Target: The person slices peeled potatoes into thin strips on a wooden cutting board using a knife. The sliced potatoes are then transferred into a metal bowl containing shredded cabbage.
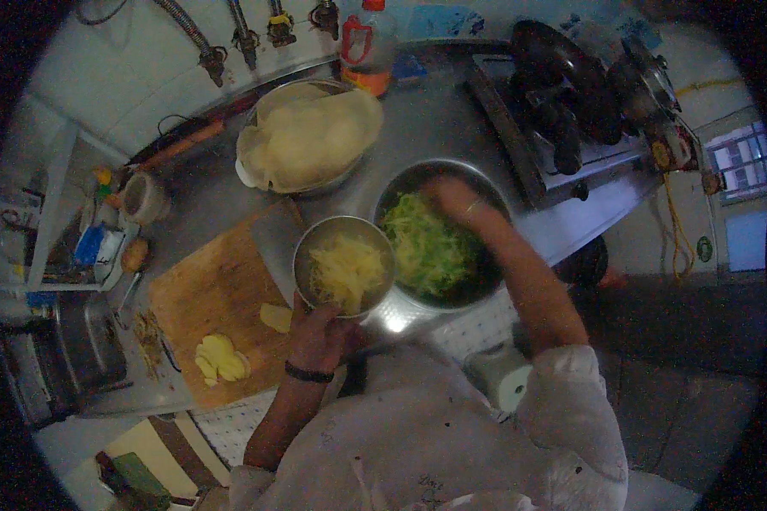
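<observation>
My left hand point(325, 332) grips the near rim of a small metal bowl point(299, 255) with pale yellow shreds point(348, 268) in it. Right beside it stands a larger metal bowl point(444, 165) of green shredded vegetable point(422, 246). My right hand point(450, 198), blurred, is inside the larger bowl at the far edge of the green shreds; its fingers are hard to make out. Left of the small bowl lies a wooden cutting board point(214, 287) with yellow slices point(220, 359) and another yellow piece point(276, 317). A wide blade point(275, 236) lies on the board's far right part, partly hidden by the small bowl.
A large bowl covered with pale rounds point(313, 137) stands at the back, near a plastic bottle with a red handle point(371, 57). A gas stove point(511, 128) with dark pans point(559, 70) is at the right. A cup point(144, 198) and a sink point(89, 338) are at the left.
</observation>
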Tool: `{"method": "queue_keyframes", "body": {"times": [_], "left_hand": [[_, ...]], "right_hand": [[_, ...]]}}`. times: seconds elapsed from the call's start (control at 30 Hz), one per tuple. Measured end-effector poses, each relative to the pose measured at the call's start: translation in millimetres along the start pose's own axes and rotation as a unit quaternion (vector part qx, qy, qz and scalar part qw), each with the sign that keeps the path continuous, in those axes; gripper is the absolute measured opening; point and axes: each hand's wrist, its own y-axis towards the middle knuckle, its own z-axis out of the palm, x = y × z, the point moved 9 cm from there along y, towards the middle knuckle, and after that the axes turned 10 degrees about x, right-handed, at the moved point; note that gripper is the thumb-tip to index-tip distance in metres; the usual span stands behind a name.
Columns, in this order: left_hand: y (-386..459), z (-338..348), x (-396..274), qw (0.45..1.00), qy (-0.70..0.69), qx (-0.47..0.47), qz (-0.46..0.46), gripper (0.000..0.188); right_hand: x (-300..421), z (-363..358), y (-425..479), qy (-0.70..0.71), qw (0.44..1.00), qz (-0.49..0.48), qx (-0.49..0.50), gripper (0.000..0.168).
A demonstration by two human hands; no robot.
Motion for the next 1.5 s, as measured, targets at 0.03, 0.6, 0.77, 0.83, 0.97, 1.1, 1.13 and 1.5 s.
{"method": "queue_keyframes", "body": {"times": [0.03,0.6,0.77,0.83,0.97,1.1,1.13,1.5], "left_hand": [[0,2,0,1.0,0.001,0.001,0.001,0.055],[-3,9,5,1.0,-0.011,0.01,-0.012,0.055],[0,7,5,0.999,-0.016,0.035,-0.004,0.056],[4,3,8,0.999,-0.015,0.05,-0.006,0.057],[6,-18,12,0.999,-0.029,0.024,0.018,0.059],[6,-12,12,0.999,-0.045,0.018,0.014,0.06],[4,-6,8,1.0,-0.019,0.009,0.023,0.06],[-10,-7,-1,1.0,0.027,0.004,-0.006,0.057]], "right_hand": [[-2,1,3,0.003,1.0,0.022,0.002,0.024],[-43,23,8,-0.077,0.993,0.086,-0.018,0.021],[-39,-9,-26,0.089,0.991,-0.021,-0.102,0.018],[-28,-26,-39,0.177,0.979,-0.015,-0.103,0.018],[79,-80,-72,0.29,0.948,-0.082,-0.102,0.015],[174,-40,-57,0.027,0.983,-0.162,-0.076,0.025],[183,-39,-58,0.033,0.982,-0.165,-0.089,0.025],[-25,2,-12,0.076,0.987,0.106,-0.098,0.028]]}}
